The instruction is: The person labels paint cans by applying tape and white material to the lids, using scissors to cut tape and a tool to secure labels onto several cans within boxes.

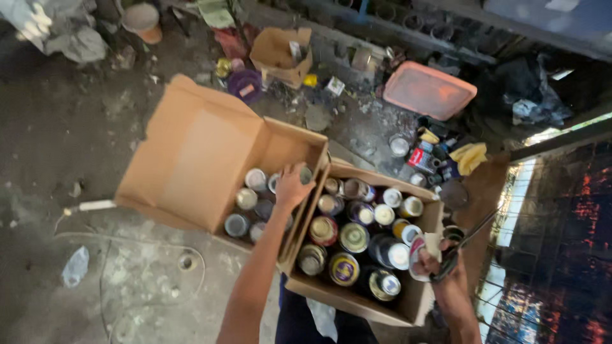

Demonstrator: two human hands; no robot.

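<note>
- In the left cardboard box [204,153], the left hand [292,186] is closing its fingers around the top of a can [305,173].
- The right hand [433,262] is pinching a white can [417,253] at the right box [417,299] edge.
- Many paint cans [352,237] are standing inside both boxes.

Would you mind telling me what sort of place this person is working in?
Probably a cluttered workshop or storeroom, perhaps for paint: two cardboard boxes packed with small tins sit on a stained concrete floor, with more cans and rubbish strewn along the wall.
</note>
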